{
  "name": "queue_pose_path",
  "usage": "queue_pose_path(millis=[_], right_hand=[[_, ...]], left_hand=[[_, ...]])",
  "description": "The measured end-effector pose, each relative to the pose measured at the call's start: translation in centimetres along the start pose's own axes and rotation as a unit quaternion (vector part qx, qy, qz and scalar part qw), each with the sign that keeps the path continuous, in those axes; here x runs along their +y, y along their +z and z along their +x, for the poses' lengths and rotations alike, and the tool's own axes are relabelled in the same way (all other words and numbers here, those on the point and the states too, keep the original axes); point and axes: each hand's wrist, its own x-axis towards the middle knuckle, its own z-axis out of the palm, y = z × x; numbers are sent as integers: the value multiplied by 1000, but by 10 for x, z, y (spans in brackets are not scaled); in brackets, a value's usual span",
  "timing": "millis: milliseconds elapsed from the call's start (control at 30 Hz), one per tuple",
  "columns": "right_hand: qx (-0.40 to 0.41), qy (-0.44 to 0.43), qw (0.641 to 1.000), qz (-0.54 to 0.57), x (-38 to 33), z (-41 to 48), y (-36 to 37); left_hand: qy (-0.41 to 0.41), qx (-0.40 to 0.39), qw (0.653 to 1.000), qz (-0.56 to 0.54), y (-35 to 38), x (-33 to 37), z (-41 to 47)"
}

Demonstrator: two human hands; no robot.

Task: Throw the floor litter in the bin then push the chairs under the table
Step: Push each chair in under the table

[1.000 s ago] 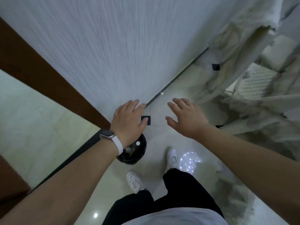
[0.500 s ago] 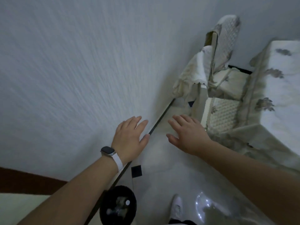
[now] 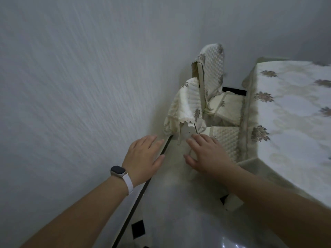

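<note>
Both hands are spread flat with straight fingers and hold nothing. They are apart, the left hand near the wall and the right hand reaching toward the near chair. Its fingertips are at the lower edge of the chair back, though whether they touch it is hard to tell.

The near chair and the far chair stand on the floor along the long edge of the cloth-covered table. They are turned toward it, with their quilted seats partly tucked under the hanging cloth.

Each chair is probably a rigid wooden frame of moderate weight that should slide readily on the glossy tile. The loose cover draped over the back is soft and would slip or bunch, so it is a poor hold. A better grip is the stiff top rail or the side posts beneath the fabric, with the push low and square to the table edge.
</note>
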Motion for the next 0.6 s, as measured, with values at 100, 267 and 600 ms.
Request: queue_pose_path(millis=[100, 267, 600], right_hand=[[-2, 27, 1000, 6, 4, 15, 4], [9, 63, 998, -9, 13, 49, 14], [-5, 185, 982, -43, 15, 162, 40]], left_hand=[[20, 1, 1000, -12, 10, -16, 27], [67, 3, 997, -41, 38, -51, 82], [149, -50, 982, -103, 91, -138, 218]])
